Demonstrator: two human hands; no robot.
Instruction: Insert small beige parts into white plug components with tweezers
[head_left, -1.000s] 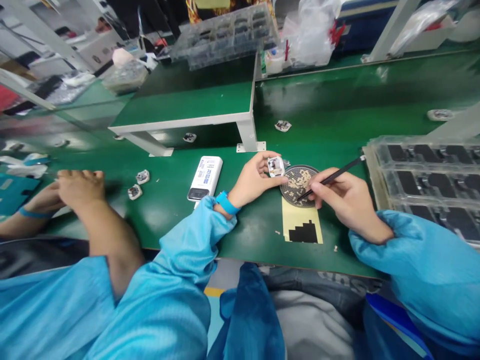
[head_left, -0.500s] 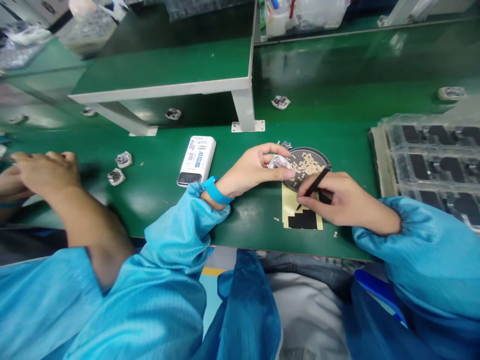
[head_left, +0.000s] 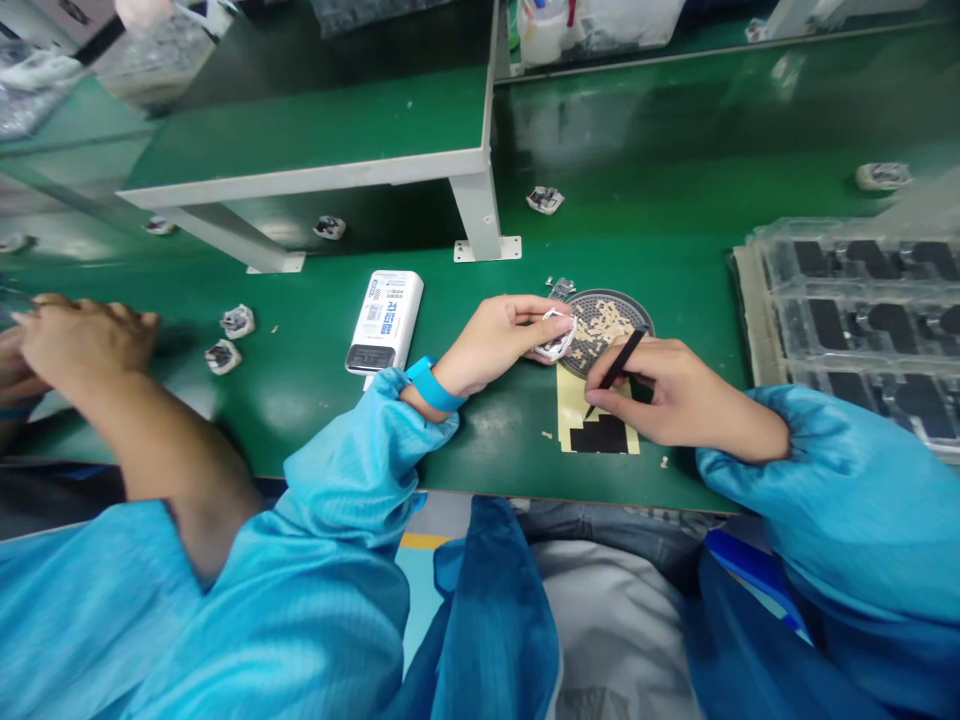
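My left hand point(head_left: 501, 343) is closed on a small white plastic housing point(head_left: 559, 340), pinched between thumb and fingers at the left rim of a round grey tray point(head_left: 643, 312). Small beige pieces point(head_left: 604, 328) lie scattered in that tray. In my right hand point(head_left: 660, 392) is a pair of black tweezers point(head_left: 624, 362), gripped like a pen. Their tip points down at a yellow backing sheet point(head_left: 568, 405) with black stickers point(head_left: 600, 436) along its lower part. The sheet sits partly under the tray's near edge.
A white power bank point(head_left: 386, 318) lies left of my hands. Similar housings point(head_left: 238, 321) rest on the green bench. Clear plastic trays with black parts point(head_left: 862, 300) stand at the right. A raised shelf point(head_left: 315, 170) stands behind. A co-worker's hands point(head_left: 82, 340) are at the left.
My left hand has turned the white housing, so more of its rim faces me. The tweezer tip stays over the yellow sheet. The whole view has shifted slightly.
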